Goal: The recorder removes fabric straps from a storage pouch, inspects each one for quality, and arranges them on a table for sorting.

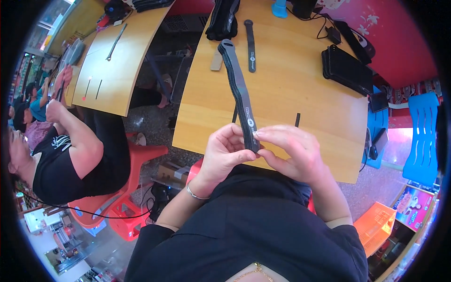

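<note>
A stack of long grey-and-black straps [238,89], each with a rounded slotted head at the far end, points away from me over the table. My left hand [221,152] is closed around the near end of the stack from the left. From the right, my right hand [298,151] pinches that same end between thumb and fingers. One single strap [251,47] of the same kind lies flat beyond the stack. A thick pile of dark straps [222,19] sits at the table's far left, with a small cardboard piece [216,61] just nearer.
The wooden table [202,113] bears a narrow black strip [297,120] right of my hands. A black flat bundle [346,71] lies near its right edge. A blue chair [419,141] stands at the right. Leftward, another person [70,150] sits at a second table [101,89].
</note>
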The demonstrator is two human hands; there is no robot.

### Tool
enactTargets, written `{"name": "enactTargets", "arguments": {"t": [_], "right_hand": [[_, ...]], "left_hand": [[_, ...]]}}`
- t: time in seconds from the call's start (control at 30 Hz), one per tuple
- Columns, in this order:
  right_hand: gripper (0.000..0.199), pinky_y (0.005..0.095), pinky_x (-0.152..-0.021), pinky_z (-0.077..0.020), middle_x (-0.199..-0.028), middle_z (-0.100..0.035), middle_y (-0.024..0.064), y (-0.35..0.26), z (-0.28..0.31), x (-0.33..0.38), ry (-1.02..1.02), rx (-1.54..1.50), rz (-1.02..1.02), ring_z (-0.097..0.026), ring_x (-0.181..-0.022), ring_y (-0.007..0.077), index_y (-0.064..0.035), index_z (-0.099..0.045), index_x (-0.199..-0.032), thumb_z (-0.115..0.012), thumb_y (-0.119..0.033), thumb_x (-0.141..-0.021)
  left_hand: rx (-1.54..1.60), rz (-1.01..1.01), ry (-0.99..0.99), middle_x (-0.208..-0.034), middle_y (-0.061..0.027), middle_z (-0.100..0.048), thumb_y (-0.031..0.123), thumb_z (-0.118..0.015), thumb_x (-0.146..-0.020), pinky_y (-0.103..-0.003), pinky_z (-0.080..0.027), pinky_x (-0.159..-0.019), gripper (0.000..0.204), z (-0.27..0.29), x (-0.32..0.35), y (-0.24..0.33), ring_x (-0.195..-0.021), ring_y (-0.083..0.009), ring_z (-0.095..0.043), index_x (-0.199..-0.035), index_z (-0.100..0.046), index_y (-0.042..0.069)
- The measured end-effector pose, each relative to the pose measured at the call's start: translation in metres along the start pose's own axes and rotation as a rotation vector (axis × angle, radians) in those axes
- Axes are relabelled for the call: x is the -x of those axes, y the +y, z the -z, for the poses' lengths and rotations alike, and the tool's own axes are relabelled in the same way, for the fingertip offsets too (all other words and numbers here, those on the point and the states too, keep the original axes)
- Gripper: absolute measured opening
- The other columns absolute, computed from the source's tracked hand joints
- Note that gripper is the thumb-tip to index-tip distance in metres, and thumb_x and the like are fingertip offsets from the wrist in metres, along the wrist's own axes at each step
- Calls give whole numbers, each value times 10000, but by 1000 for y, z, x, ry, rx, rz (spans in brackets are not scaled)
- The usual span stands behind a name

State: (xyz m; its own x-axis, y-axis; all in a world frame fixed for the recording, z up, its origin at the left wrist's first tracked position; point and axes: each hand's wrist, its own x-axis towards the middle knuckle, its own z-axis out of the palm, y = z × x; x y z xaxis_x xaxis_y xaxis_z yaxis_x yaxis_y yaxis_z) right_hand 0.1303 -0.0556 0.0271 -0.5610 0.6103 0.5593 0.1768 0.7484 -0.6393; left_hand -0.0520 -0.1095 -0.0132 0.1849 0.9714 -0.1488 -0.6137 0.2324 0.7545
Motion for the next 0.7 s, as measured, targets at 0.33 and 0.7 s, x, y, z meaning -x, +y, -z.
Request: {"name": "enactTargets", "arguments": {"t": [0.33,0.7], "right_hand": [[407,336,-740,-548,-993,-664,94,-4,4,5,9,18,44,-662,-891,256,-61,-578,-1099,-720,-62,-717],[330,306,-649,-556,-931,-678,118,-6,1,3,58,107,97,-684,-813,249,-30,-607,-1034,-721,-27,-724]], "left_hand": [[-69,-47,36,-925,-96,-646,-13,-758,-715,-268,-549,-760,345,-9,3,-2,-878,-159,-650,-956,-514,20],[-178,-100,74,-931,-77,-636,-40,-736,-732,-249,-534,-770,344,-19,4,3,-863,-121,-633,-992,-515,7]]}}
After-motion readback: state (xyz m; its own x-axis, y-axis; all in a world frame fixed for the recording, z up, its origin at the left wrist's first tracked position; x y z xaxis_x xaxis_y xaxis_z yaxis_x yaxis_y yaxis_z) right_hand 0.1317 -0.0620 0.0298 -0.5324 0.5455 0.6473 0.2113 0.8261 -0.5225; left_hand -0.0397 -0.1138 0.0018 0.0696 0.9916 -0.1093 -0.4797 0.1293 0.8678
